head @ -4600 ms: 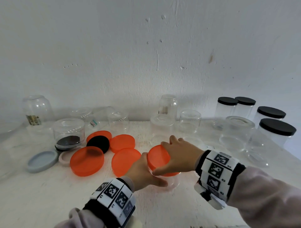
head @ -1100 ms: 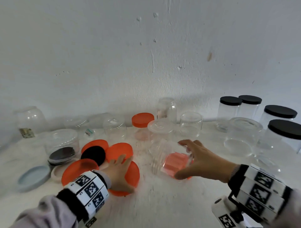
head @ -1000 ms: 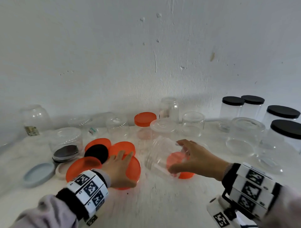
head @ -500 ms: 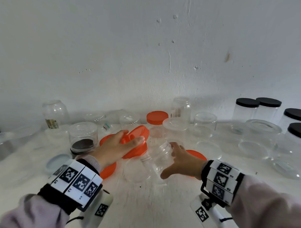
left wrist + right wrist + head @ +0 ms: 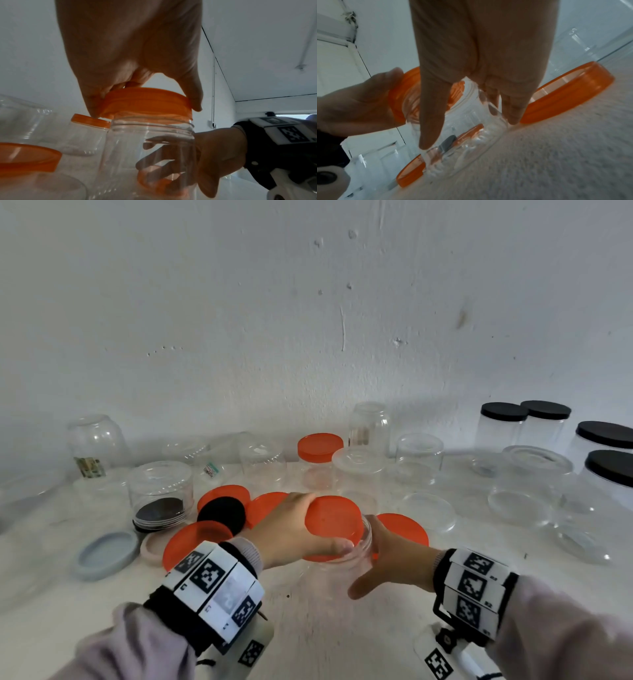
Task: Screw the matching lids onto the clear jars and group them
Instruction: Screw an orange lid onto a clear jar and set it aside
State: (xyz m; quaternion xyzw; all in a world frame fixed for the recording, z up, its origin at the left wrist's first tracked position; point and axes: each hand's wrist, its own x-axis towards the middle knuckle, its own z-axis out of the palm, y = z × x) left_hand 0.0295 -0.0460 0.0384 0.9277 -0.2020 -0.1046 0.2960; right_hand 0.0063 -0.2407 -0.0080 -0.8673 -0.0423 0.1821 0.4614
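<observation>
A clear jar stands upright on the white table near the front middle. My right hand grips its side, fingers wrapped round the wall. My left hand holds an orange lid by its rim, resting on the jar's threaded mouth, slightly tilted. One jar with an orange lid stands further back.
Loose orange lids, a black lid, a blue-grey lid and a pink lid lie at left. Several clear jars stand upturned along the wall. Black-lidded jars are grouped at right.
My right hand tipped the jar upright and set it on the table. My left hand picked an orange lid off the pile and brought it onto the jar's mouth.
</observation>
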